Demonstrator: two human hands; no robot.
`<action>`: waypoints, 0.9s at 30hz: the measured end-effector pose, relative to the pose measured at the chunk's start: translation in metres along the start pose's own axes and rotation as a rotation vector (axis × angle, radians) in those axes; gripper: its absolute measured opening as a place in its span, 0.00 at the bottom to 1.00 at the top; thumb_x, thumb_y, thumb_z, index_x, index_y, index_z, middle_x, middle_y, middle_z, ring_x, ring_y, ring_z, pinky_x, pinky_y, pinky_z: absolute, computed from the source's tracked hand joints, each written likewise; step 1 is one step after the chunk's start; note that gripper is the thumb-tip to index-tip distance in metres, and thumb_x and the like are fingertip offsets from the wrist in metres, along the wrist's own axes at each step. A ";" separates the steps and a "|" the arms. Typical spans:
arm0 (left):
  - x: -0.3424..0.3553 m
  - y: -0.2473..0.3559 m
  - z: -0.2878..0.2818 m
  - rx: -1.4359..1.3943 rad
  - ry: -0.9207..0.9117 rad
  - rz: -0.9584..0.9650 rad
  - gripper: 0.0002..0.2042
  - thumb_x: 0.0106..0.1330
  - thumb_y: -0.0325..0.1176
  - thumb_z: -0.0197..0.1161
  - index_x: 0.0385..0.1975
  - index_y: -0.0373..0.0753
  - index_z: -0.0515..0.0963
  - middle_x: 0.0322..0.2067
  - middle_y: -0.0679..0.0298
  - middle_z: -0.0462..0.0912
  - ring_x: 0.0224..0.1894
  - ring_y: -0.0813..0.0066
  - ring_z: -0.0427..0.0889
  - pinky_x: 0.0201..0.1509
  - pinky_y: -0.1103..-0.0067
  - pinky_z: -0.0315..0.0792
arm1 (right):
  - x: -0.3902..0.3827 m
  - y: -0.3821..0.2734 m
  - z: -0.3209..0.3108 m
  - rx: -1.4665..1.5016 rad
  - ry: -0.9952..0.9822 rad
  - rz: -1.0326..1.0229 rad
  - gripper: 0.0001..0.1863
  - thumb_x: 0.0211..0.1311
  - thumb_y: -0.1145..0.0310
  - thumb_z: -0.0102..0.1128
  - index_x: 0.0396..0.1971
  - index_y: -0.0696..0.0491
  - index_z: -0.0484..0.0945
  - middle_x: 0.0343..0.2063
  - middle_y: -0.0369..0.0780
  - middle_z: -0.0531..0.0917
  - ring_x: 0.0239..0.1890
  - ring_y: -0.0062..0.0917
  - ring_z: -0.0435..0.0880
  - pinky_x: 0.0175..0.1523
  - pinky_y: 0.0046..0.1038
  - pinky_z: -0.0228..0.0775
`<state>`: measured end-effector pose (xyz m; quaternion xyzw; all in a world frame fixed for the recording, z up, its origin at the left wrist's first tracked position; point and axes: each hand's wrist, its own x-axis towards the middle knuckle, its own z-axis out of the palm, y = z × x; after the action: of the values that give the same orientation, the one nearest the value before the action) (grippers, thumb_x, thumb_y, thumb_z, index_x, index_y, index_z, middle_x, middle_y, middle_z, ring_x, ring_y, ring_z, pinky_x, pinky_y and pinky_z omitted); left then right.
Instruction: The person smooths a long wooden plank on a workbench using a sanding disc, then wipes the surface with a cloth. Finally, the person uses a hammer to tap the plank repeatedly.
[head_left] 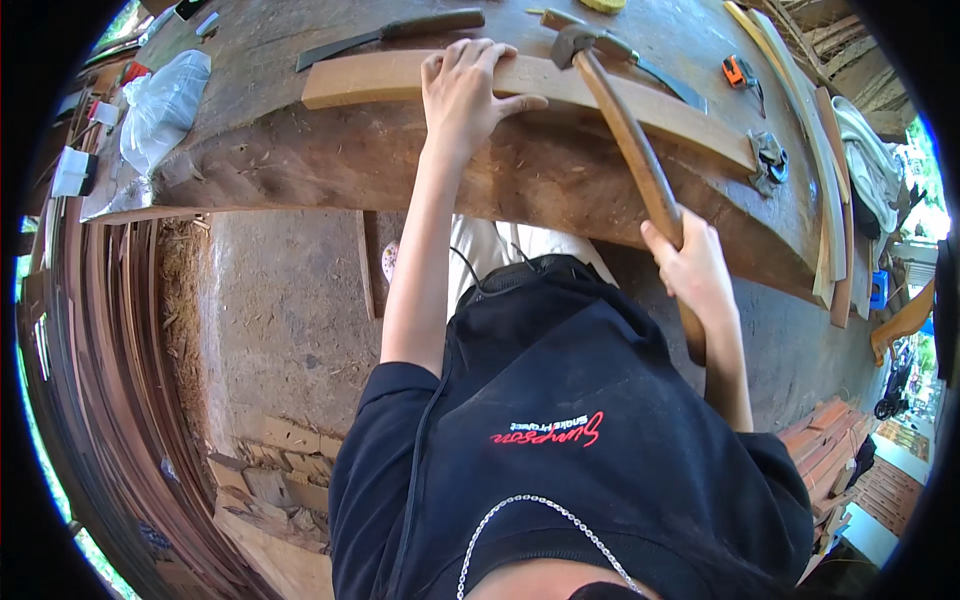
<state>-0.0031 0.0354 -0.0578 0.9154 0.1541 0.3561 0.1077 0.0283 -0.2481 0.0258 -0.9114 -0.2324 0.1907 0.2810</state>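
Observation:
A long light-brown wooden plank [365, 80] lies along the near edge of a thick wooden workbench [300, 160]. My left hand [462, 95] grips it left of its middle, fingers over the top and the thumb stretched out along it to the right. In my right hand [692, 268] is a hammer [632, 140], held by the lower part of its wooden handle. Its dark metal head is raised toward the far side, overlapping the plank in view; I cannot tell whether they touch. A grey object [769, 163], its kind unclear, is at the plank's right end.
Behind the plank lie a flat-bladed tool [390, 34] and a second blade [672, 84] partly hidden by the hammer. An orange tape measure [738, 72] is at the right, a filled plastic bag [165, 108] at the left. Long timber strips [105, 400] are stacked at the left.

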 end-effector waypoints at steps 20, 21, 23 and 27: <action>0.003 -0.001 -0.001 0.025 -0.021 0.014 0.34 0.44 0.65 0.65 0.48 0.49 0.77 0.50 0.70 0.77 0.60 0.72 0.68 0.64 0.68 0.53 | -0.007 0.008 0.024 0.206 0.094 -0.049 0.13 0.62 0.66 0.59 0.38 0.61 0.77 0.21 0.50 0.78 0.24 0.39 0.79 0.36 0.30 0.71; 0.004 -0.002 0.000 0.018 -0.028 0.008 0.34 0.44 0.65 0.66 0.48 0.49 0.77 0.50 0.70 0.77 0.60 0.72 0.68 0.64 0.68 0.53 | -0.005 0.007 0.022 0.121 0.018 -0.020 0.13 0.61 0.66 0.59 0.39 0.61 0.77 0.21 0.50 0.79 0.25 0.41 0.79 0.36 0.30 0.71; 0.004 -0.002 -0.001 0.009 -0.034 0.000 0.34 0.44 0.65 0.66 0.48 0.49 0.77 0.50 0.70 0.77 0.60 0.72 0.68 0.64 0.68 0.53 | -0.004 0.001 0.015 0.057 -0.019 -0.026 0.13 0.61 0.66 0.59 0.39 0.61 0.77 0.22 0.50 0.79 0.25 0.43 0.80 0.36 0.30 0.71; 0.001 0.000 -0.003 0.016 -0.040 0.000 0.34 0.44 0.64 0.66 0.48 0.48 0.77 0.50 0.70 0.77 0.60 0.72 0.67 0.64 0.68 0.53 | -0.005 -0.003 0.010 0.172 0.102 -0.107 0.13 0.61 0.67 0.59 0.39 0.61 0.77 0.21 0.50 0.79 0.25 0.42 0.81 0.35 0.31 0.71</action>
<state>-0.0040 0.0364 -0.0550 0.9231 0.1549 0.3365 0.1034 0.0178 -0.2440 0.0210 -0.8787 -0.2487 0.1482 0.3795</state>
